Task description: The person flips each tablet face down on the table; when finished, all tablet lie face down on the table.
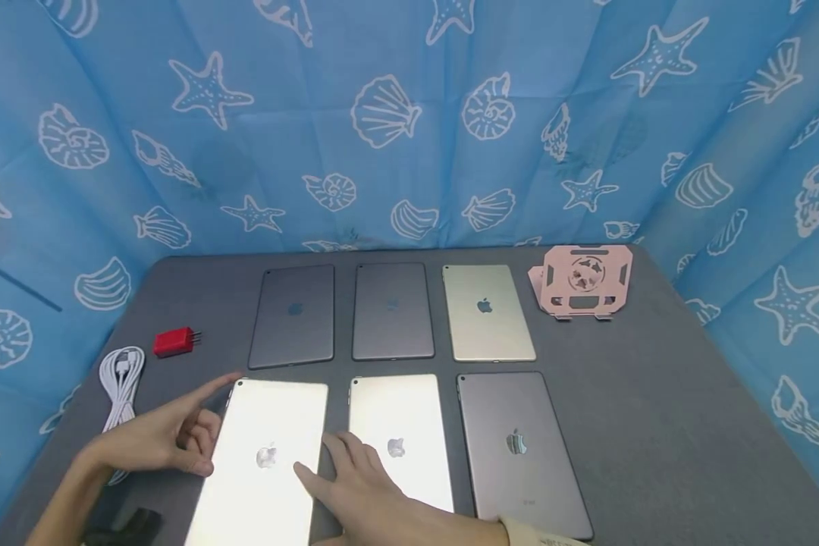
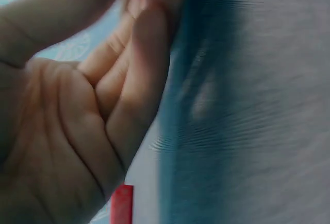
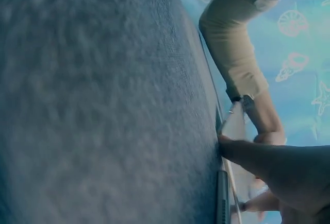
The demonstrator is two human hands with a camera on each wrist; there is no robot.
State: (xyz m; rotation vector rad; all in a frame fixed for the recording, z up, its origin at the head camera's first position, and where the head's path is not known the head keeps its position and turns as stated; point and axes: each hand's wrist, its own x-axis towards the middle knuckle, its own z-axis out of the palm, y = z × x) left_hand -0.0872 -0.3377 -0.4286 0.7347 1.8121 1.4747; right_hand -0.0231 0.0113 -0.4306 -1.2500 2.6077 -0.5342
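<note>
I see a grey table (image 1: 655, 425) with six tablets lying face down in two rows of three, and the work is at the near-left one, a silver tablet (image 1: 262, 462) glaring under the light. I judge it stiff, thin and fairly light, with a smooth metal back that would slip under flat fingers, and glass on the hidden face that would not forgive a drop; the long edges look like the place to take hold, one from each side. My left hand (image 1: 167, 438) sits at the tablet's left edge near its far corner, index finger stretched out toward that corner, the other fingers loosely curled and, as far as I can tell, gripping nothing. My right hand (image 1: 362, 493) lies relaxed and spread, fingers straight, across the gap between this tablet and the middle near one (image 1: 399, 425), thumb on the first. Far left lie a white cable (image 1: 119, 379) and a red charger (image 1: 174, 341); far right stands a pink stand (image 1: 583, 280).
</note>
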